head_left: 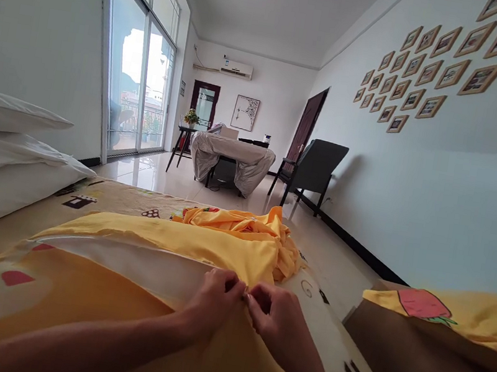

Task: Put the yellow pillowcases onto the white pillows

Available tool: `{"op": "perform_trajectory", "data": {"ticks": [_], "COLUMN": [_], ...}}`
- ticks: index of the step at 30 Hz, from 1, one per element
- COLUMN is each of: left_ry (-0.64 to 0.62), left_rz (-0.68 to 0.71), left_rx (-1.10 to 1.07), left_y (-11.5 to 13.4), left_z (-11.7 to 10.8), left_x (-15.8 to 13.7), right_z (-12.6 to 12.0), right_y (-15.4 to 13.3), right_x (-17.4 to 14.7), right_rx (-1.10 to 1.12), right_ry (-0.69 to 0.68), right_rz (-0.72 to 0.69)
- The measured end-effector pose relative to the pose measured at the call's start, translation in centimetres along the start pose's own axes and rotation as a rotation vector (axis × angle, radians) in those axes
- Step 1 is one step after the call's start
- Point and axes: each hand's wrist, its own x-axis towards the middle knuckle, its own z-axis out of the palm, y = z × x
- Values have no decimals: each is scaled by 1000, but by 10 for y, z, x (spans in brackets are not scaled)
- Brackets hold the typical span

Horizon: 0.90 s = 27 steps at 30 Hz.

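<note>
A white pillow (132,262) lies inside a yellow pillowcase (201,244) on the bed in front of me. My left hand (211,303) and my right hand (277,316) meet at the open edge of the case, fingers pinched on the yellow cloth right beside each other, where a zip may be. Whether they grip a zip pull is too small to tell. More yellow cloth (242,223) lies crumpled just beyond my hands.
White pillows (2,159) are stacked at the left on the patterned bedsheet (124,198). A wooden headboard or box (427,365) with yellow cloth on it stands at the right. Beyond the bed are a covered table (232,155), a dark chair (315,168) and glass doors (137,80).
</note>
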Motion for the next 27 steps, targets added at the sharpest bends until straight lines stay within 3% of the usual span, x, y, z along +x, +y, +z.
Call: {"op": "perform_trajectory", "data": {"ticks": [4,16,19,24,27], "left_ry": [70,-100,-115,-74,-136], "left_rz": [53,191,256,506,482], "left_rx": [-15,31,155,526,660], "left_y": [-2,6,10,22,26], "left_z": [-2,-22,-30,-35,-29], "left_x": [-5,-10,-17,-18,-9], "right_z": [4,3,5,5,4], "right_y": [3,9,9,11,11], "right_x": [3,11,12,13,13], "right_rx": [-89,232,280,298,254], "right_ry": [25,-22,-29,-5,20], "right_rz": [27,74,69,55,40]}}
